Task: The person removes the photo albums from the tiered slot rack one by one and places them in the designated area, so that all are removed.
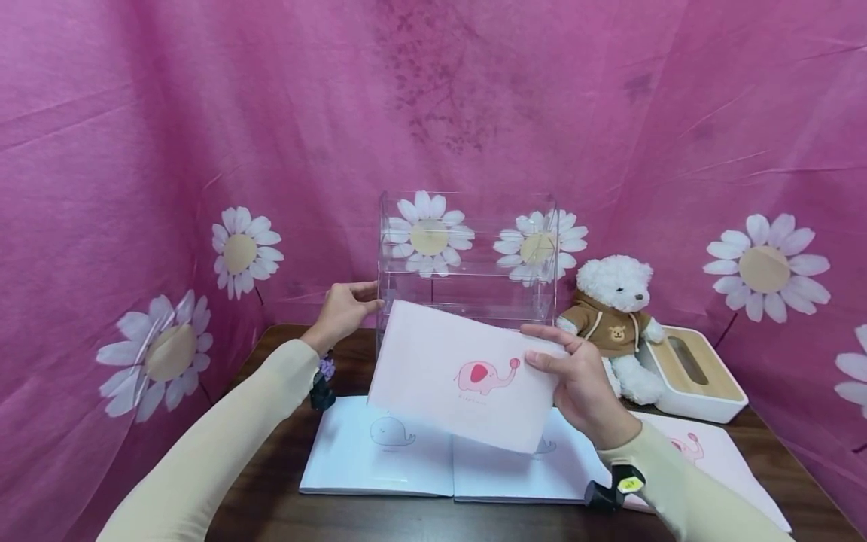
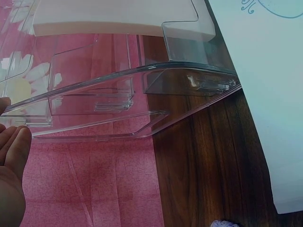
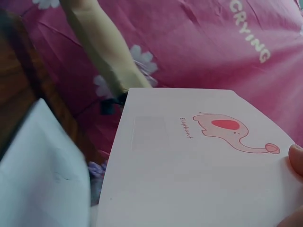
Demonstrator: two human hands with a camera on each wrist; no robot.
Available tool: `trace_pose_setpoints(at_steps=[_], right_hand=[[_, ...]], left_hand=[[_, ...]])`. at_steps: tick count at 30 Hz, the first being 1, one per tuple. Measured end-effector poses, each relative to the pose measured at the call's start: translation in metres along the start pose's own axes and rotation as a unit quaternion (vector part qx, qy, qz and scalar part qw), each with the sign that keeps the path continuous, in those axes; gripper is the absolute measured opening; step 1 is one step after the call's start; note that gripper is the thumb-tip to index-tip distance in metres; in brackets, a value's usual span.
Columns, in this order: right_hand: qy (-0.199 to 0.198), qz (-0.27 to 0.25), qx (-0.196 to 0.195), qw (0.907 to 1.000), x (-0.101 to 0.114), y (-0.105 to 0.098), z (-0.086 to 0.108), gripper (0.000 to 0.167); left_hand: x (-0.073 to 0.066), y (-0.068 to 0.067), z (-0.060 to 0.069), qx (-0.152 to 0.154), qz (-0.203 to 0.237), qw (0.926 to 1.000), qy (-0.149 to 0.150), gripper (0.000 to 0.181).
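Observation:
My right hand (image 1: 588, 388) pinches a pink notebook (image 1: 423, 361) by its right side, thumb on the cover and fingers behind. An elephant drawing shows on that cover, with the word "Elephant" legible in the right wrist view. The notebook is tilted in the air, in front of a clear acrylic rack (image 1: 467, 273) with several tiers. At the rack's left side edge, my left hand (image 1: 342, 312) grips the plastic between thumb and fingers; the left wrist view shows its fingertips (image 2: 18, 146) at the edge. The notebook covers the rack's lower part in the head view.
Two light-blue notebooks (image 1: 339, 459) with whale drawings lie side by side on the wooden table (image 1: 271, 519). Another pink elephant notebook (image 1: 734, 470) lies at the right, partly under my forearm. A white teddy bear (image 1: 612, 324) in a brown hoodie leans by a wood-topped tissue box (image 1: 731, 395).

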State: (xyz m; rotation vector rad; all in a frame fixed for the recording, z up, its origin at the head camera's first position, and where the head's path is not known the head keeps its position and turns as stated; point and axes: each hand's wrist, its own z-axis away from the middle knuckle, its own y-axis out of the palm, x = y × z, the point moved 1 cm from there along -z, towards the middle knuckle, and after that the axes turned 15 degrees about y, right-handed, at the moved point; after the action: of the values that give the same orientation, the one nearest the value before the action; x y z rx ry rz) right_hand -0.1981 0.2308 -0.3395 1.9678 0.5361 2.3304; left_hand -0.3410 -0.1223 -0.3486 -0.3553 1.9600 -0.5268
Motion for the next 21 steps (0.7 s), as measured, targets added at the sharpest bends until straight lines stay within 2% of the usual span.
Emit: trace_pose_setpoints(at_steps=[5,13,21], right_hand=[[0.017,0.015,0.026,0.9994,-0.023,0.001,0.009,0.042],[0.102,0.033,0.03,0.9938,-0.055,0.005,0.019,0.036],[0.155,0.023,0.078,0.9846,-0.08,0.003,0.03,0.035]], left_hand=[[-0.001,0.0,0.001,0.001,0.003,1.0,0.004,0.045],[-0.003,-0.001,0.002,0.003,-0.002,1.0,0.001,0.046],[-0.002,-0.001,0.002,0.007,0.001,0.9999,-0.01,0.047]])
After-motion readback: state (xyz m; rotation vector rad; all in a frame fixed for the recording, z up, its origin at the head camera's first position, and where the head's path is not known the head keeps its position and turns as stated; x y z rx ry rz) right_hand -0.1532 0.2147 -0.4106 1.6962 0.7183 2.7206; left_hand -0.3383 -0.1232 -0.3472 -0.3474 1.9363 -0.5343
